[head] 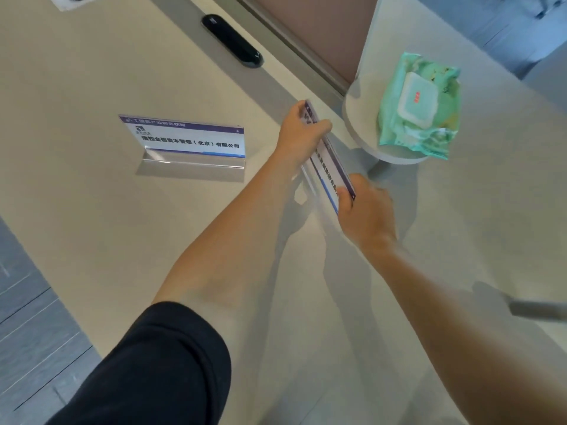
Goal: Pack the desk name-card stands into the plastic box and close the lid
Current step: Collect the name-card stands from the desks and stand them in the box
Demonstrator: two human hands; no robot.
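Name-card stand (329, 157), clear acrylic with a purple-banded printed card, is lifted off the desk and spans the gap between the two hands. It is turned almost edge-on to the camera, so I cannot tell whether it is one stand or two nested together. The left hand (302, 130) grips its far end, digits curled round the top edge. The right hand (366, 216) grips the near end, fingers wrapped over the corner. Taking it by both ends looks meant to keep the long, smooth panel level and stop it twisting while it is carried. Well apart to the left of the left fingers, a second name-card stand (184, 139) stands upright on the beige desk (92, 72), card facing the camera and clear foot toward the person. It is not yet collected. The plastic box is nowhere in view, so the packing seems to be at an early stage, with the lid a long way off. To the right of the left fingers and beyond the right ones, a green pack of wet wipes (420, 105) lies on a round white tabletop (352, 124), near the lifted stand's far end but not touching it. Farther beyond the left fingers, a black oval cable port (231, 41) is set into the desk. A black sleeve (153, 363) covers the left upper arm.
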